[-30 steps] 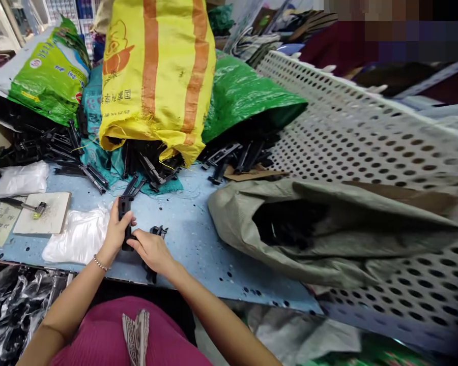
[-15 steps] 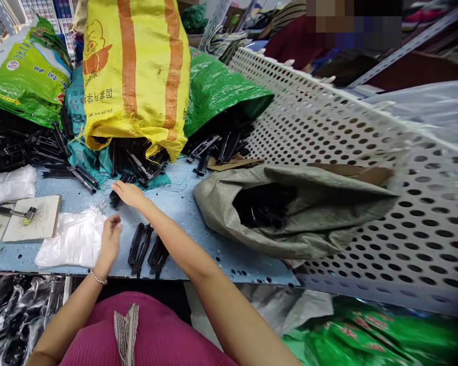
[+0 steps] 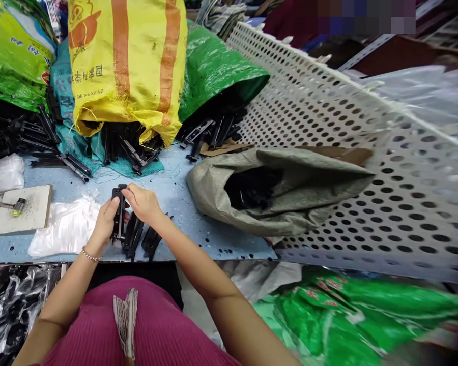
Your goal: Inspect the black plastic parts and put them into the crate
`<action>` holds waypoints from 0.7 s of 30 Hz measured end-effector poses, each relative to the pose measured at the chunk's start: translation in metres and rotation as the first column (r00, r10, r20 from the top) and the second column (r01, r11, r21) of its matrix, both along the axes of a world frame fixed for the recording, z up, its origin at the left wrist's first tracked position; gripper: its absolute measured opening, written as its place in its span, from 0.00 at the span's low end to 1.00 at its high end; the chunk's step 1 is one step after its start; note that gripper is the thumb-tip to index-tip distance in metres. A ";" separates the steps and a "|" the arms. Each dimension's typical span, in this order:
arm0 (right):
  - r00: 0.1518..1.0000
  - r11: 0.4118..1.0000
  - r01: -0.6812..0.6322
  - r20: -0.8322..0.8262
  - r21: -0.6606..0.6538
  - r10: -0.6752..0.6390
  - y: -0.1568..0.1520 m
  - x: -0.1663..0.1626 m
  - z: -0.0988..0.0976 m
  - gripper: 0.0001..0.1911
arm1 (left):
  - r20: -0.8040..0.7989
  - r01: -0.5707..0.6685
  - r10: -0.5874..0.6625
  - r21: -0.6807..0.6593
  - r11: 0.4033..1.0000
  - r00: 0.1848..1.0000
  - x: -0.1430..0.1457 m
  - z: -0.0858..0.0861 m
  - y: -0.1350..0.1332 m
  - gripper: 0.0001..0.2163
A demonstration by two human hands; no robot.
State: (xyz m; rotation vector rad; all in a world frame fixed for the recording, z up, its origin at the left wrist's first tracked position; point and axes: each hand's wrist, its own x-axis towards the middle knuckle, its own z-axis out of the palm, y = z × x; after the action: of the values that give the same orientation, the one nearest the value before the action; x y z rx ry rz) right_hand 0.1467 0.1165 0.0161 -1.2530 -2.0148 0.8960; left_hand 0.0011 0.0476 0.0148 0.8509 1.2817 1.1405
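While the left hand (image 3: 107,217) holds the black slotted plastic part (image 3: 119,217) along its side, the right hand (image 3: 142,203) pinches its far end, over the blue tabletop (image 3: 202,243) between the translucent plastic bundle (image 3: 64,227) and the loose black parts (image 3: 134,238). A firm left hold, clear of that end, should let the right work squarely without twisting.

A long, narrow, black plastic-looking bar (image 3: 118,221), rectangular in outline with small openings near its far end, is held lengthwise, pointing away from the wearer and leaning slightly right. The left hand (image 3: 105,218) grips its side, thumb on top; the right hand's (image 3: 142,203) fingers meet its far end. Whether the near end touches the blue tabletop (image 3: 187,223) is unclear.
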 end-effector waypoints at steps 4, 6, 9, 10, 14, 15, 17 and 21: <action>0.988 0.988 -0.130 -0.097 -0.078 0.123 -0.019 -0.001 -0.008 0.28 | -0.044 -0.071 0.074 0.071 0.995 0.996 -0.004 -0.003 0.007 0.27; 0.969 0.963 -0.247 0.032 0.108 0.245 -0.040 -0.001 -0.016 0.28 | -0.004 -0.099 0.099 0.038 0.994 0.995 -0.010 -0.005 0.010 0.28; 0.919 0.861 -0.375 0.256 0.343 0.298 -0.066 -0.004 -0.027 0.25 | 0.062 -0.079 0.081 -0.032 0.996 0.995 -0.018 -0.011 0.009 0.30; 0.905 0.841 -0.404 0.289 0.360 0.311 -0.068 -0.005 -0.029 0.25 | 0.060 -0.091 0.093 -0.029 0.995 0.994 -0.020 -0.015 0.008 0.29; 0.900 0.881 -0.399 0.291 0.254 0.323 -0.026 -0.008 -0.023 0.23 | -0.074 -0.198 0.203 0.066 0.978 0.976 -0.023 -0.047 0.000 0.32; 0.925 0.918 -0.317 0.290 0.237 0.244 -0.004 -0.008 -0.019 0.23 | -0.138 -0.190 0.200 0.084 0.978 0.970 -0.022 -0.057 -0.003 0.33; 0.939 0.958 0.008 0.328 0.288 -0.107 0.046 -0.009 -0.012 0.22 | -0.299 -0.129 0.160 0.123 0.984 0.941 -0.016 -0.077 -0.010 0.30; 0.787 0.918 0.201 0.502 0.343 -0.360 0.125 -0.014 -0.009 0.20 | -0.532 0.030 0.105 0.239 0.971 0.840 -0.003 -0.098 -0.017 0.24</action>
State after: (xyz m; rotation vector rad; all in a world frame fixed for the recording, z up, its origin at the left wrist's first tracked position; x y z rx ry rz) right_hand 0.1329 0.2414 0.0075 -1.7345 -2.1864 0.0852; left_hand -0.0021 0.0304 -0.0836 1.4090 1.6447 1.1392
